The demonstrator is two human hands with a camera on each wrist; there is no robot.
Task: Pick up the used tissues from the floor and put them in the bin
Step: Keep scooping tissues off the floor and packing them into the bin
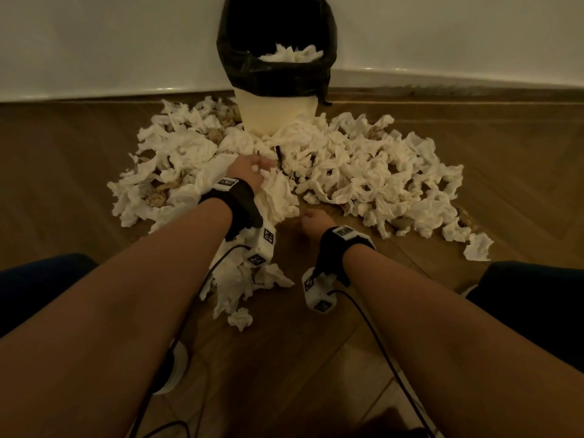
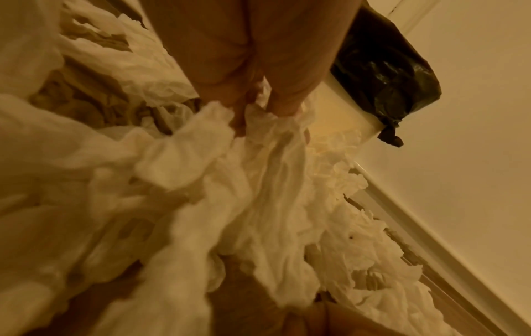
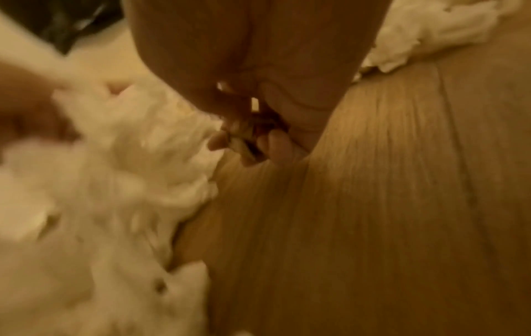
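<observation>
Below bin [image 1: 275,77], left fingers [image 2: 283,100] clutching tissues [image 2: 258,163].

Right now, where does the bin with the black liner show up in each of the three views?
Head: the bin stands top centre against the wall, tissues inside.
Left wrist: the bin leans in at upper right, beyond the left hand.
Right wrist: only a blurred dark patch at top left, likely its liner.
Shared landmark: the white tissue pile beside the hands.
</observation>
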